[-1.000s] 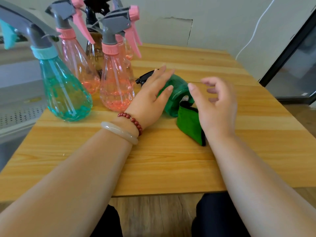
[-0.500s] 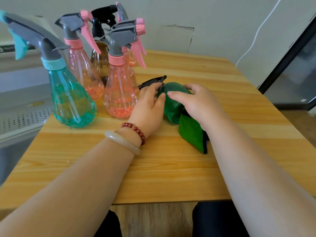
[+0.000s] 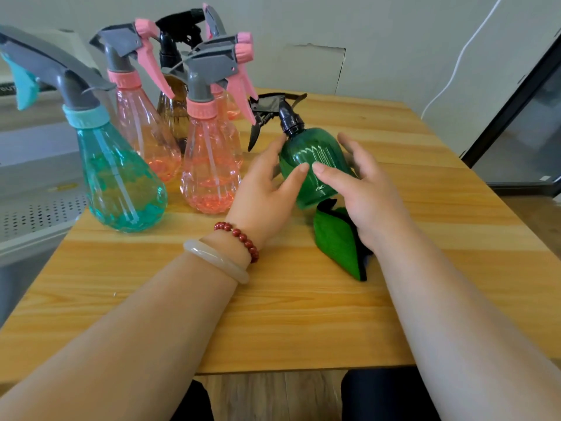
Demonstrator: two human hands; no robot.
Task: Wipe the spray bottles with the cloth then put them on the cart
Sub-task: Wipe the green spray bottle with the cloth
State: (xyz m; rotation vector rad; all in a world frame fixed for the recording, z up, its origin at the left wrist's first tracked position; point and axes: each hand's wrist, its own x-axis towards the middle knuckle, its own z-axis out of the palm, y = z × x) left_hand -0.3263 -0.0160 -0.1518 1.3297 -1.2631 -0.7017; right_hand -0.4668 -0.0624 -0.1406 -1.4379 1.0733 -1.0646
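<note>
A green spray bottle [image 3: 312,153] with a black trigger head stands nearly upright on the wooden table [image 3: 273,314], held between both hands. My left hand [image 3: 264,196] grips its left side with the thumb on the front. My right hand [image 3: 364,192] grips its right side, thumb on the front and fingers behind. A folded green cloth [image 3: 337,238] lies on the table under my right wrist, beside the bottle's base. At the back left stand a teal bottle [image 3: 121,183], pink bottles [image 3: 209,174] [image 3: 142,138] and a brown bottle [image 3: 173,110].
A grey cart shelf with a perforated surface [image 3: 30,214] sits below the table's left edge. A wall with a white cable [image 3: 455,62] is behind the table. A dark glass door frame [image 3: 516,101] stands at the right.
The green bottle lay on its side under my left hand; both hands have taken hold of it and stood it up, with its black head now pointing up.
</note>
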